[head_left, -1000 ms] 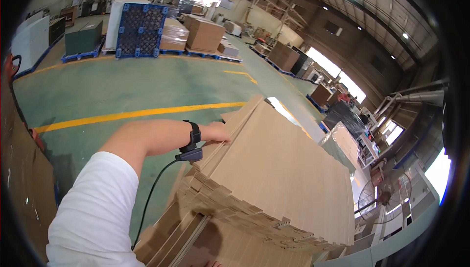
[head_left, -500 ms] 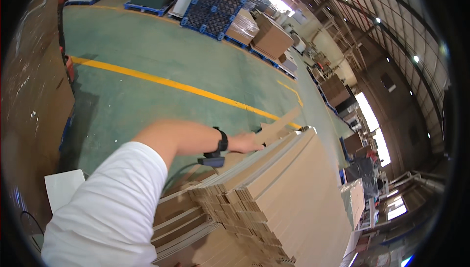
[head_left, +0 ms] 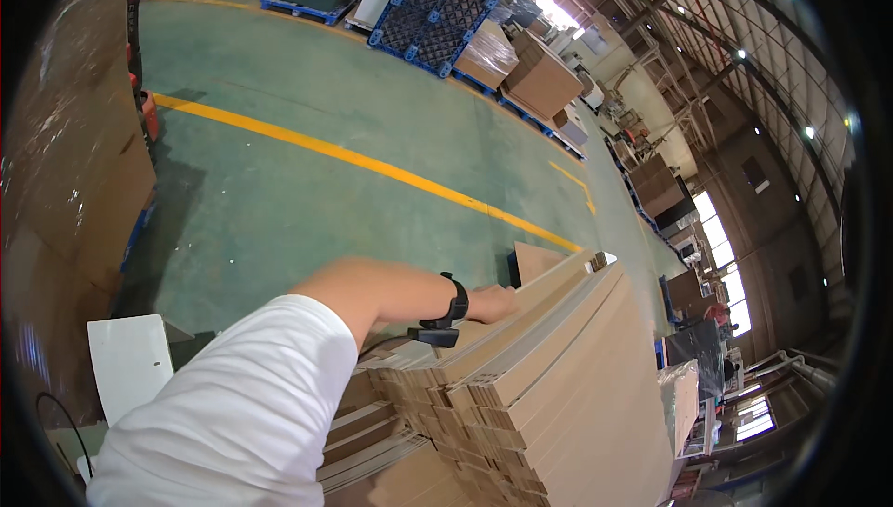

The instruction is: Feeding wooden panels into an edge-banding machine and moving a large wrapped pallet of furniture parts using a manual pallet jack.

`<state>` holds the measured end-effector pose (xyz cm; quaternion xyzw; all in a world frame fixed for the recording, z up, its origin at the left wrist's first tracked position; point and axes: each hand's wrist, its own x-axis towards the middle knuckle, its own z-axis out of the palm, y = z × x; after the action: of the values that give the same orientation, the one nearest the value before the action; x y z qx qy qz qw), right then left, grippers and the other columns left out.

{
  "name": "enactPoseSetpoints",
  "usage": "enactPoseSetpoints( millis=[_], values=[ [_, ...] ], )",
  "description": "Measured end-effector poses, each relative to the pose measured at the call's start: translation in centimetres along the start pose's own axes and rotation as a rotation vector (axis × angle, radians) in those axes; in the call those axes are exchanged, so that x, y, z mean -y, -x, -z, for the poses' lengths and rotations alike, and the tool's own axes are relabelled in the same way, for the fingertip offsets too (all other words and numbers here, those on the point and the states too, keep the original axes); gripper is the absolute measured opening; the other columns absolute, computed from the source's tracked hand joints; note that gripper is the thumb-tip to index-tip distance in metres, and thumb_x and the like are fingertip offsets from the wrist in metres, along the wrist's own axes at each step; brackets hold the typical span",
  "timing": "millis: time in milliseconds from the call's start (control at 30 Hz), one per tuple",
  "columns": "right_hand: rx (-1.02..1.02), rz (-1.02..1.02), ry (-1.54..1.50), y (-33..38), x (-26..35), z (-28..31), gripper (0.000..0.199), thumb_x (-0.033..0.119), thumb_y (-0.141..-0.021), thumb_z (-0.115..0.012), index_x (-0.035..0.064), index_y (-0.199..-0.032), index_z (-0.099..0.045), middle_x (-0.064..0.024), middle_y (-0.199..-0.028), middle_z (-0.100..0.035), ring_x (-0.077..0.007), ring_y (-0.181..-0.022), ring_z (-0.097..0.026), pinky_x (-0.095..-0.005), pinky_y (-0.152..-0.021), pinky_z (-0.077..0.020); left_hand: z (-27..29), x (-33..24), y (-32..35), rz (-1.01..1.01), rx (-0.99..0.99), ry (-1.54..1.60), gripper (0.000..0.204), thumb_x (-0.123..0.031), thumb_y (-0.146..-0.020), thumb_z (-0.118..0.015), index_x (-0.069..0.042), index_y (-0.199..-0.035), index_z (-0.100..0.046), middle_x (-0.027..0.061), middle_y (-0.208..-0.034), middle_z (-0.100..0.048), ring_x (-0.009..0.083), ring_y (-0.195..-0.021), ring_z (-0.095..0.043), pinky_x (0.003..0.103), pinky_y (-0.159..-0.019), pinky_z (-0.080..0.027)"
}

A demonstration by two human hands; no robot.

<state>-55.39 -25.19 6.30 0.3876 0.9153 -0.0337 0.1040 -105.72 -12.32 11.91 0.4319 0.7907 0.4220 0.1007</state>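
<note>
My left hand [head_left: 490, 304], on an arm with a white sleeve and a black wrist strap, lies at the left edge of a tall stack. Its fingers are curled closed on the edge of a long brown cardboard strip [head_left: 538, 297] on top; the fingertips are partly hidden. Many similar flat strips make up the stack [head_left: 581, 381], their uneven ends facing me. A small black device [head_left: 433, 335] hangs from the wrist strap. My right hand is out of view.
A wrapped brown load [head_left: 70, 191] stands at the left beside an orange-handled pallet truck [head_left: 149, 116]. A white panel [head_left: 130, 367] is near my elbow. Across the green floor [head_left: 307, 200], with its yellow line, stand a blue pallet [head_left: 433, 16] on edge and loaded pallets.
The strip at my left hand stuck out at an angle past the stack; now it lies along the top. The hand has shifted slightly right and down in view, and the view has shifted.
</note>
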Motion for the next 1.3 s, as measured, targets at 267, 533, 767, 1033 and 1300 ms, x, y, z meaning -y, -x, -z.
enactPoseSetpoints(
  millis=[267,533,767,1033,1300],
  values=[
    [0.008,0.002,-0.011,0.3,0.1,-0.1,0.076,0.054,-0.086,-0.035,-0.0068,-0.131,-0.028,-0.0249,-0.135,-0.030,-0.0382,-0.127,-0.024,-0.0457,-0.105,-0.0181,-3.1,-1.0,-2.0,-0.098,0.107,-0.198,0.029,-0.014,-0.078,-0.048,0.008,-0.096,-0.055,0.0254,-0.086,-0.061,0.0357,-0.075,-0.063,0.043,-0.058,-0.050],
    [-0.054,0.050,0.036,0.6,-2.4,-4.8,0.075,0.050,-0.085,-0.042,-0.0067,-0.131,-0.027,-0.0249,-0.136,-0.030,-0.0377,-0.129,-0.022,-0.0464,-0.106,-0.0164,-0.9,0.0,-2.5,0.312,0.517,0.168,0.044,-0.037,-0.084,-0.045,-0.015,-0.122,-0.047,0.0117,-0.111,-0.053,0.0242,-0.095,-0.054,0.043,-0.067,-0.049],
    [-0.020,0.024,0.019,0.5,-2.1,-3.5,0.075,0.049,-0.085,-0.041,-0.0067,-0.133,-0.024,-0.0247,-0.139,-0.024,-0.0376,-0.131,-0.018,-0.0464,-0.107,-0.0140,-1.4,-0.2,-0.4,0.320,0.410,0.514,0.046,-0.038,-0.085,-0.046,-0.017,-0.126,-0.040,0.0062,-0.105,-0.053,0.0174,-0.090,-0.051,0.039,-0.065,-0.044],
    [0.002,-0.022,0.000,0.1,-2.4,-4.2,0.075,0.051,-0.086,-0.038,-0.0068,-0.133,-0.024,-0.0252,-0.140,-0.022,-0.0355,-0.132,-0.017,-0.0441,-0.108,-0.0137,-1.0,0.5,0.0,0.411,0.200,0.546,0.032,-0.029,-0.082,-0.049,-0.005,-0.101,-0.057,0.0132,-0.083,-0.059,0.0305,-0.080,-0.060,0.042,-0.065,-0.047],
    [0.015,-0.064,0.050,0.5,-1.6,-4.5,0.077,0.055,-0.085,-0.037,-0.0035,-0.133,-0.026,-0.0234,-0.139,-0.024,-0.0356,-0.130,-0.021,-0.0434,-0.106,-0.0181,2.2,0.6,4.1,0.026,-0.066,0.369,0.046,-0.035,-0.089,-0.042,-0.005,-0.125,-0.042,0.0192,-0.120,-0.050,0.0300,-0.110,-0.048,0.036,-0.091,-0.037]
  ],
)
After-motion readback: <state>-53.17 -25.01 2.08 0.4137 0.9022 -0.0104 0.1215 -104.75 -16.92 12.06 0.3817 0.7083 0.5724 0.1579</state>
